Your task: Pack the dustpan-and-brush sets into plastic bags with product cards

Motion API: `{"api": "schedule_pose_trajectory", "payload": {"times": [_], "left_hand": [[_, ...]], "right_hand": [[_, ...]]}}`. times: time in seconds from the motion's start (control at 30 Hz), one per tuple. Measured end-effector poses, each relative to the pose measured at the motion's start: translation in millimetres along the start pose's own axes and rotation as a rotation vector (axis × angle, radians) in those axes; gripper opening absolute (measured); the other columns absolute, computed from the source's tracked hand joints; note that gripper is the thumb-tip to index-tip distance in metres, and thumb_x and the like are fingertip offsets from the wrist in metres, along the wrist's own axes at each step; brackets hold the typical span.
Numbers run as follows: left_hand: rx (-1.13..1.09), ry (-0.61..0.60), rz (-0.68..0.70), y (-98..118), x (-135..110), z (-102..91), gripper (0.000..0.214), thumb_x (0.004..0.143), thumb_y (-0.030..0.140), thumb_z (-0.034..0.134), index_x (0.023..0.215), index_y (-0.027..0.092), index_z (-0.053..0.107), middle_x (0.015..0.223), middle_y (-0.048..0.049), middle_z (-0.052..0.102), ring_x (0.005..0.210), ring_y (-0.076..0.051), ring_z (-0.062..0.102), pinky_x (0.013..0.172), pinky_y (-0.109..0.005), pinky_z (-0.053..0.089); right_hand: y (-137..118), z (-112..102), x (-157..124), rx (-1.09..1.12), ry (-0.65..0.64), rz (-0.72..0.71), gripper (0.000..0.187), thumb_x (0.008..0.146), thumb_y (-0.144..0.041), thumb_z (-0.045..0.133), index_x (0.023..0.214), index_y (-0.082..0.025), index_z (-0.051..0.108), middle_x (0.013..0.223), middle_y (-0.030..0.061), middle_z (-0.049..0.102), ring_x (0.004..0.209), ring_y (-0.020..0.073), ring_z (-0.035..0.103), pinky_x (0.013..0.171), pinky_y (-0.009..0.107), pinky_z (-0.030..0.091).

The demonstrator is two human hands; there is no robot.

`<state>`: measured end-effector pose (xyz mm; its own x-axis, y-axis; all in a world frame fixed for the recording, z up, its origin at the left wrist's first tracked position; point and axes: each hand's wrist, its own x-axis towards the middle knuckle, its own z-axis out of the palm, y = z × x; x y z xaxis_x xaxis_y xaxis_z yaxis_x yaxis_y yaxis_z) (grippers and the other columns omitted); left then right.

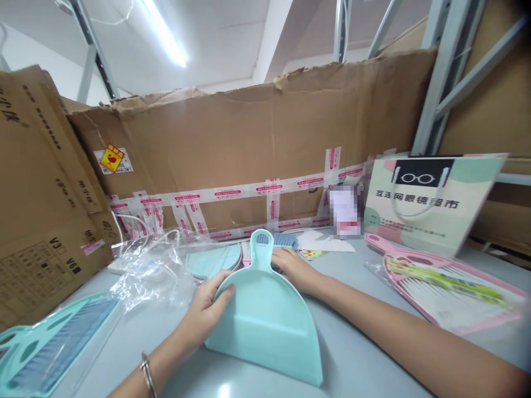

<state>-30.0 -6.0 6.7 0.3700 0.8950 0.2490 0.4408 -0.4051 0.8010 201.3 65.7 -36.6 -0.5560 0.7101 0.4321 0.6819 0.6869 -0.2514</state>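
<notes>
A mint-green plastic dustpan [265, 320] lies upside down on the grey table, its handle with a hanging hole pointing away from me. My left hand [207, 309] grips its left rim, thumb over the edge. My right hand [292, 268] rests beyond the handle's right side, fingers curled on a small brush with blue bristles [286, 240] that is partly hidden behind the handle. Another mint piece [215, 260] lies just past the left hand.
Crumpled clear plastic bags [153, 271] lie at the left. A bagged mint brush set [50, 342] sits at the near left, a bagged pink dustpan set [443, 287] at the right. A paper gift bag [427, 199] and taped cardboard boxes [249, 155] stand behind.
</notes>
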Motion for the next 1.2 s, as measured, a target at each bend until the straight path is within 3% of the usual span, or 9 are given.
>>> {"api": "schedule_pose_trajectory", "payload": {"times": [0.2, 0.37, 0.47, 0.6, 0.7, 0.77, 0.87, 1.0, 1.2], "left_hand": [[-0.045, 0.107, -0.039, -1.7, 1.9, -2.5, 0.030, 0.083, 0.036, 0.044, 0.102, 0.018, 0.059, 0.079, -0.0001, 0.059, 0.075, -0.016, 0.053, 0.068, -0.023, 0.041], [-0.094, 0.128, -0.046, -3.8, 4.7, -3.0, 0.031, 0.083, 0.036, 0.044, 0.103, 0.018, 0.058, 0.087, -0.0022, 0.062, 0.082, -0.018, 0.054, 0.072, -0.024, 0.042], [-0.089, 0.120, -0.041, -3.7, 4.6, -3.2, 0.031, 0.083, 0.036, 0.044, 0.102, 0.017, 0.058, 0.085, -0.0019, 0.062, 0.079, -0.017, 0.054, 0.071, -0.024, 0.042], [-0.070, 0.112, -0.035, -2.9, 3.2, -3.9, 0.030, 0.083, 0.036, 0.043, 0.101, 0.017, 0.058, 0.079, -0.0009, 0.060, 0.077, -0.017, 0.053, 0.069, -0.024, 0.042], [-0.064, 0.115, -0.035, -2.1, 2.7, -4.2, 0.029, 0.084, 0.036, 0.043, 0.100, 0.017, 0.058, 0.082, -0.0014, 0.061, 0.076, -0.017, 0.054, 0.069, -0.024, 0.042], [-0.076, 0.107, -0.033, -1.4, 2.8, -3.9, 0.029, 0.084, 0.036, 0.042, 0.101, 0.018, 0.058, 0.083, -0.0017, 0.061, 0.078, -0.017, 0.054, 0.070, -0.025, 0.042], [-0.097, 0.123, -0.046, -0.9, 3.4, -2.9, 0.030, 0.084, 0.036, 0.042, 0.102, 0.017, 0.057, 0.084, -0.0013, 0.062, 0.080, -0.017, 0.054, 0.072, -0.025, 0.042], [-0.095, 0.228, -0.104, -1.9, 5.0, -2.2, 0.032, 0.083, 0.037, 0.043, 0.103, 0.017, 0.058, 0.087, -0.0015, 0.062, 0.081, -0.018, 0.054, 0.074, -0.027, 0.042], [-0.083, 0.316, -0.122, -5.3, 7.6, -5.2, 0.032, 0.080, 0.036, 0.044, 0.102, 0.017, 0.059, 0.090, -0.0028, 0.063, 0.085, -0.021, 0.056, 0.078, -0.031, 0.042]], "right_hand": [[21.7, -16.6, -14.1, 0.189, 0.133, 0.082, 0.036, 0.075, -0.006, 0.044, 0.102, -0.023, 0.059, 0.105, 0.0054, 0.066, 0.099, 0.0196, 0.060, 0.085, 0.034, 0.046], [27.2, -37.7, -21.6, 0.326, 0.452, 0.306, 0.014, 0.080, -0.031, 0.052, 0.088, -0.021, 0.058, 0.088, 0.0039, 0.069, 0.083, 0.0205, 0.064, 0.069, 0.031, 0.050], [26.7, -43.3, -23.5, 0.332, 0.401, 0.273, 0.019, 0.081, -0.036, 0.051, 0.084, -0.021, 0.061, 0.087, 0.0036, 0.069, 0.081, 0.0201, 0.063, 0.069, 0.031, 0.049], [23.9, -50.2, -23.9, 0.338, 0.339, 0.210, 0.028, 0.084, -0.033, 0.044, 0.103, -0.021, 0.061, 0.107, 0.0053, 0.065, 0.098, 0.0218, 0.060, 0.082, 0.035, 0.046], [18.9, -66.2, -22.6, 0.378, 0.542, 0.218, 0.031, 0.085, -0.036, 0.043, 0.109, -0.021, 0.056, 0.114, 0.0058, 0.061, 0.103, 0.0214, 0.057, 0.090, 0.037, 0.042], [14.4, -82.7, -21.6, 0.434, 0.712, 0.244, 0.024, 0.084, -0.036, 0.042, 0.097, -0.022, 0.058, 0.115, 0.0058, 0.059, 0.103, 0.0217, 0.055, 0.088, 0.038, 0.042], [4.3, -110.5, -20.9, 0.713, 0.842, 0.266, 0.016, 0.083, -0.035, 0.041, 0.076, -0.024, 0.051, 0.092, 0.0041, 0.065, 0.094, 0.0228, 0.057, 0.080, 0.039, 0.045], [-18.3, -141.7, -24.0, 1.083, 0.748, 0.306, 0.013, 0.080, -0.035, 0.039, 0.076, -0.027, 0.048, 0.053, 0.0001, 0.050, 0.067, 0.0212, 0.057, 0.063, 0.036, 0.045], [-48.4, -154.7, -35.5, 1.286, 0.578, 0.344, 0.030, 0.082, -0.046, 0.033, 0.072, -0.024, 0.051, 0.067, 0.0036, 0.049, 0.048, 0.0133, 0.043, 0.044, 0.031, 0.035]]}}
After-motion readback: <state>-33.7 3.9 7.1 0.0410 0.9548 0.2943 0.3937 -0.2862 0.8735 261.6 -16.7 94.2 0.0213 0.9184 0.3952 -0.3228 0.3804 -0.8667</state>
